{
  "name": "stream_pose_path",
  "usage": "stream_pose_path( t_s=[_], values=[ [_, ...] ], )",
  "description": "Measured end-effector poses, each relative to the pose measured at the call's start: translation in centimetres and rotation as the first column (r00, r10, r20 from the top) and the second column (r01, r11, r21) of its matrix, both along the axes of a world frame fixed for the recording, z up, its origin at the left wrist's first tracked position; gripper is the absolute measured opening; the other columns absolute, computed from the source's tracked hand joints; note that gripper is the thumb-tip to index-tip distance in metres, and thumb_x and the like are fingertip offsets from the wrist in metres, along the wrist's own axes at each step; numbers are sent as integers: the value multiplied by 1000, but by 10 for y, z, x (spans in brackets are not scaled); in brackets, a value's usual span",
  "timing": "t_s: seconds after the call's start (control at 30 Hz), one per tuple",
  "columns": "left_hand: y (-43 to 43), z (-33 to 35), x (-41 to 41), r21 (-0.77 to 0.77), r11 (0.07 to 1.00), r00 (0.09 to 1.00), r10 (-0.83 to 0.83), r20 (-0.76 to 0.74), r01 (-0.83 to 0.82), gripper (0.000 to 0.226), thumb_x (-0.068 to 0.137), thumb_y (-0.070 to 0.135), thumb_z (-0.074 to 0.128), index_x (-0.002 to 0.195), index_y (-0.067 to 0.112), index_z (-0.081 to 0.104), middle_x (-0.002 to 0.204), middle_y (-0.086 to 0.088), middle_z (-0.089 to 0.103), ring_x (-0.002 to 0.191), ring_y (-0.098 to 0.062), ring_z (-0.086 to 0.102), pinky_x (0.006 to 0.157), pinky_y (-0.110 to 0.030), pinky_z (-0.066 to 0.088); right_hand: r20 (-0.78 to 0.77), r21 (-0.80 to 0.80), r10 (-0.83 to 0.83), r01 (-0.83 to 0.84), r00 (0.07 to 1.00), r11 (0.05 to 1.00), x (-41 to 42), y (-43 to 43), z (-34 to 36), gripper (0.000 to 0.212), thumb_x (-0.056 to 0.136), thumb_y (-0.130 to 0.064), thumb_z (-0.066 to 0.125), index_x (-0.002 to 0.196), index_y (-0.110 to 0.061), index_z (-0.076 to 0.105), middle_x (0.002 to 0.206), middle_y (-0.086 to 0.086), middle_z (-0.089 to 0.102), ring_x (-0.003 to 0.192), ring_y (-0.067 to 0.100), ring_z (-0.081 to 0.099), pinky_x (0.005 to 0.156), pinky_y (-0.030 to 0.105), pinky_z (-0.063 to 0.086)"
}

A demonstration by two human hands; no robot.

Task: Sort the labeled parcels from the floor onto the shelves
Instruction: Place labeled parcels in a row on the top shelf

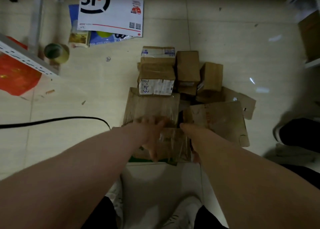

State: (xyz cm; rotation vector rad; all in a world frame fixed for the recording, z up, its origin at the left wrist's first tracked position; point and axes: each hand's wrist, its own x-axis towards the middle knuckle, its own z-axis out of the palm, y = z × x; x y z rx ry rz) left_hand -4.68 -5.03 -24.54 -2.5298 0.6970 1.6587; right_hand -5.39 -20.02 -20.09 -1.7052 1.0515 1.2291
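Tape-glossy brown cardboard parcel [171, 142] in the curled grip of left hand [151, 133] and right hand [194, 139].

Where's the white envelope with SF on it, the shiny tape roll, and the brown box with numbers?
White SF envelope [119, 15]: head view, blank white middle.
Shiny tape roll [62, 55]: head view, its yellowish side.
Brown numbered cardboard box [156, 86]: head view, white label.

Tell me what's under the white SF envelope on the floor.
A blue mailer and a small yellowish box stick out from under the SF envelope; anything else beneath it is covered.
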Motion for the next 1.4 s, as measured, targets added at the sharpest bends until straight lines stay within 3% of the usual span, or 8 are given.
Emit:
stream_pose_path(
  t_s=[0.33,0.67,0.8,0.97,1.1,1.23,1.33,1.4],
  values=[
    [6,34,-24,-31,998,952,-49,301,61,150,56,50,86,142,37,-36,152,-16,20,137,-43,24,106,-65,26,-13,35,51,-51,999,998,13,12,21,43,107,-32,42,136,-2,54,135,21,59,125,35,58,104,40,48],
    [2,296,37,-193,977,901,160,404,-88,148,52,52,88,152,26,-18,156,-10,17,141,-38,21,112,-61,21,184,5,-225,228,957,974,64,-2,298,79,96,-67,43,153,-13,36,157,21,36,140,40,39,104,55,37],
    [1,432,65,-283,959,852,132,507,20,142,51,59,86,150,30,-12,156,-9,18,140,-37,24,111,-58,21,242,164,-456,427,856,889,66,-18,433,72,89,-73,49,101,-5,68,104,22,70,89,38,66,75,51,56],
    [-5,576,80,-276,938,735,35,678,210,144,43,67,82,149,32,-9,152,-6,23,134,-34,29,107,-57,27,247,96,-518,511,819,854,63,-38,576,68,58,-73,70,97,-17,76,70,21,73,79,35,69,74,53,55],
    [-14,710,97,-502,863,831,238,503,57,126,51,62,85,149,42,8,148,-4,32,135,-31,35,107,-52,38,408,91,-450,455,795,886,58,-73,704,53,42,-54,77,84,-21,76,76,6,76,62,29,70,78,48,53],
    [10,826,120,-476,824,889,427,168,-306,155,31,69,89,149,49,-9,160,-3,23,138,-34,37,111,-53,37,568,265,-347,234,746,935,48,-96,814,61,39,-48,81,96,-28,69,103,8,69,97,30,62,88,40,44],
    [17,882,124,-463,870,830,379,409,-168,148,40,56,91,153,38,-3,153,-5,33,133,-32,42,107,-50,42,708,342,-324,97,628,935,45,-106,866,74,42,-35,79,114,-20,68,123,7,62,103,32,61,86,46,44],
    [12,912,120,-462,887,598,364,714,10,127,47,51,86,149,31,13,142,-4,40,127,-30,43,106,-48,38,774,355,-337,74,536,932,42,-106,892,63,60,-30,72,123,-21,67,132,10,60,109,37,61,99,65,33]
  ],
)
